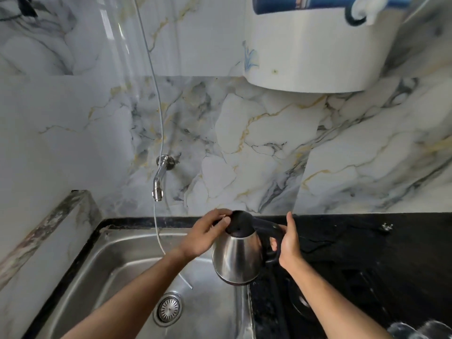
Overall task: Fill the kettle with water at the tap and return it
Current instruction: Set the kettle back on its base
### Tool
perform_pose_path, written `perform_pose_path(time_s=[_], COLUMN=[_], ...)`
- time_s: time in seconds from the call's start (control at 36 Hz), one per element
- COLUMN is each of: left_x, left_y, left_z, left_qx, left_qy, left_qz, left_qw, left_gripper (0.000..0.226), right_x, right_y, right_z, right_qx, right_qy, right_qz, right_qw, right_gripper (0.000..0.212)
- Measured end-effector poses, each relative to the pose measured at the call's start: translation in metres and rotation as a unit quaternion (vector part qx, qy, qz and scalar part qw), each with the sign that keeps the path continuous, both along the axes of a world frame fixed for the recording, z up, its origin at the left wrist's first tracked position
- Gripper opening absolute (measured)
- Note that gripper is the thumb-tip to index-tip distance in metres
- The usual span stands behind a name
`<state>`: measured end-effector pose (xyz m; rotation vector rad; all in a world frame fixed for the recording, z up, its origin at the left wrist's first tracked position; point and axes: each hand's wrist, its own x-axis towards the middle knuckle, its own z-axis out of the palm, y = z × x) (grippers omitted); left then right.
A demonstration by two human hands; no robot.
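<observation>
No legible text shows, perhaps because the view is soft.

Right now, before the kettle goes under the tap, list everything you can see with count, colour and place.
kettle: one, steel with black lid and handle, held over the sink's right edge
tap: one, chrome, on the wall above the sink
sink: one, steel, lower left
drain strainer: one, steel, sink floor
tube: one, pale, hanging into the sink
counter: one, black, right
white appliance: one, wall, upper right
left hand: on the lid
right hand: on the handle
</observation>
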<state>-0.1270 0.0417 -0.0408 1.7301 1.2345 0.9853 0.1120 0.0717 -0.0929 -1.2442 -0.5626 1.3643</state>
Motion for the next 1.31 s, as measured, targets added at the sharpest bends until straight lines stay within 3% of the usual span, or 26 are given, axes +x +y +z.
perform_pose_path(time_s=[0.08,0.17,0.28,0.53,0.78,1.06,1.31], left_x=[0.027,0.054,0.102,0.203,0.227,0.230,0.229], left_y=[-0.008,-0.010,-0.023,-0.053,-0.060,-0.062,-0.054], left_z=[0.004,-0.004,-0.009,-0.032,-0.058,-0.082,-0.087], left_qx=[-0.134,-0.236,-0.255,-0.287,-0.317,-0.349,-0.348], left_qy=[-0.204,-0.266,-0.255,-0.302,-0.308,-0.321,-0.305], left_qz=[0.071,0.061,0.041,0.073,0.094,0.117,0.101], left_qw=[0.967,0.933,0.932,0.906,0.892,0.873,0.881], left_gripper=[0.050,0.082,0.100,0.103,0.101,0.103,0.099], right_x=[0.033,0.070,0.121,0.214,0.237,0.235,0.245], right_y=[-0.007,-0.010,-0.018,-0.038,-0.045,-0.048,-0.046], right_z=[0.011,0.020,0.024,0.002,-0.026,-0.053,-0.066], right_qx=[0.008,0.011,0.042,0.031,0.015,-0.014,-0.008], right_qy=[0.004,0.016,0.009,-0.016,-0.030,-0.021,-0.051], right_qz=[-0.003,-0.005,-0.001,-0.016,0.008,-0.013,0.007], right_qw=[1.000,1.000,0.999,0.999,0.999,1.000,0.999], right_gripper=[0.063,0.065,0.071,0.065,0.073,0.057,0.042])
